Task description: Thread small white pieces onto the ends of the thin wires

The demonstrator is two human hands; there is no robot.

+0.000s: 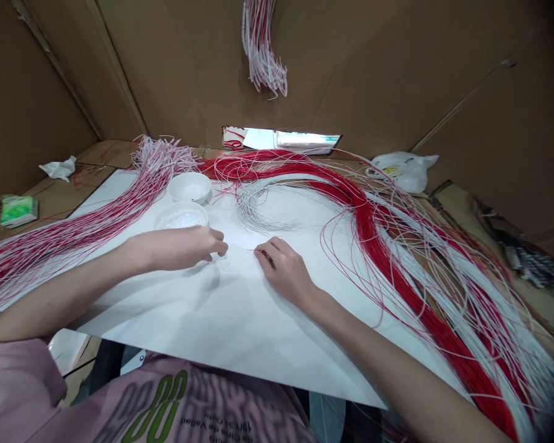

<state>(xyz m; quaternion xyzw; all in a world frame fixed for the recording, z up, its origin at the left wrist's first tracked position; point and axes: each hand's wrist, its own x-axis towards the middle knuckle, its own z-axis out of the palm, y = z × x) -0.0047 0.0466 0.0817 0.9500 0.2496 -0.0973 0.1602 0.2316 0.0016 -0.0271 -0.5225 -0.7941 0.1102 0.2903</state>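
My right hand [284, 271] is closed in a pinch on a thin red cord [249, 250], whose end points left over the white sheet [258, 326]. My left hand [196, 246] hovers low over the sheet, its fingers curled and thumb drawn in; anything between the tips is too small to make out. A few tiny pale bits [226, 261] seem to lie beneath those fingers. Just behind my left hand stands a white bowl [159, 215] with small white pieces in it. Farther back is a second white bowl [190, 179], with a few dark specks inside.
A red-and-white strand bundle [115, 212] lies at left, and long loose red cords [367, 227] sweep down the right. White strands [253, 206] curl mid-sheet. Another bundle [263, 55] hangs against the cardboard wall [175, 74]. A plastic bag [404, 170] and tissue pack [18, 211] sit behind.
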